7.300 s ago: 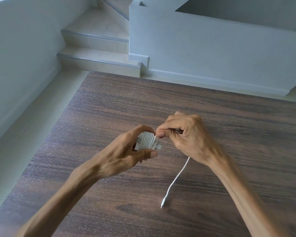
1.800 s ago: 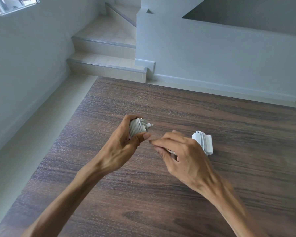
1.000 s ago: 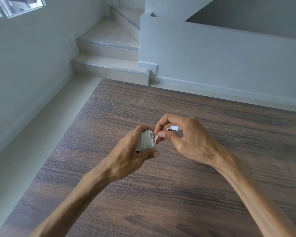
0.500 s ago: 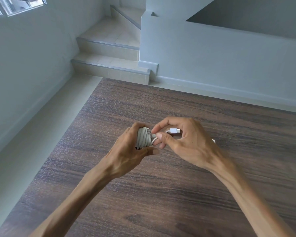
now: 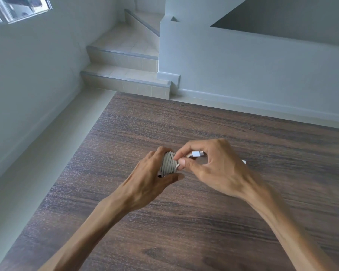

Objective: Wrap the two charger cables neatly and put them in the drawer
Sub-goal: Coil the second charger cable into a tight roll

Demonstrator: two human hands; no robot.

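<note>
My left hand [image 5: 151,178] grips a white charger [image 5: 167,163] with its cable coiled tightly around the block, held above the dark wooden table [image 5: 184,222]. My right hand [image 5: 217,169] pinches the last short loop of that cable right beside the coil. The cable's plug end [image 5: 197,153] sticks out to the right between my right thumb and fingers. A second wrapped white charger [image 5: 244,162] lies on the table behind my right hand, with only a corner of it showing. No drawer is in view.
The table's left edge runs diagonally from the far corner toward me, with pale floor [image 5: 37,173] beyond it. Tiled stair steps [image 5: 125,75] and a white half wall [image 5: 243,75] stand past the far edge.
Since 7.3 s ago the loose cable tail has been wound onto the charger. In the last second my right hand shifted slightly, still pinching the final loop with the plug end sticking out.
</note>
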